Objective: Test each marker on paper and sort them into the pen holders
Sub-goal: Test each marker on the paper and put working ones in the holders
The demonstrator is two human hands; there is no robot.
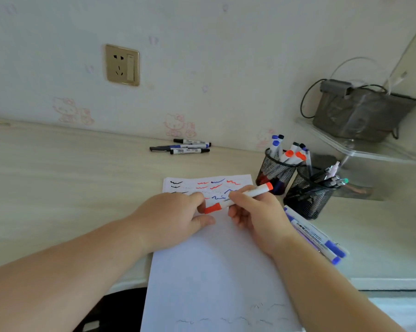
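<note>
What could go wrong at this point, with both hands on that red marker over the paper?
The left hand pinches the cap end of the red marker while the right hand grips its barrel. If the cap comes off with a jerk, the tip might streak a finger or blot the test scribbles on the paper. The right elbow could also nudge the blue markers lying loose near the desk edge, or tip the crowded mesh holders.

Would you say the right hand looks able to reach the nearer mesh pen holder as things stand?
Probably yes: the right hand, gripping the red marker, sits just left of the nearer mesh pen holder, with nothing between.
</note>
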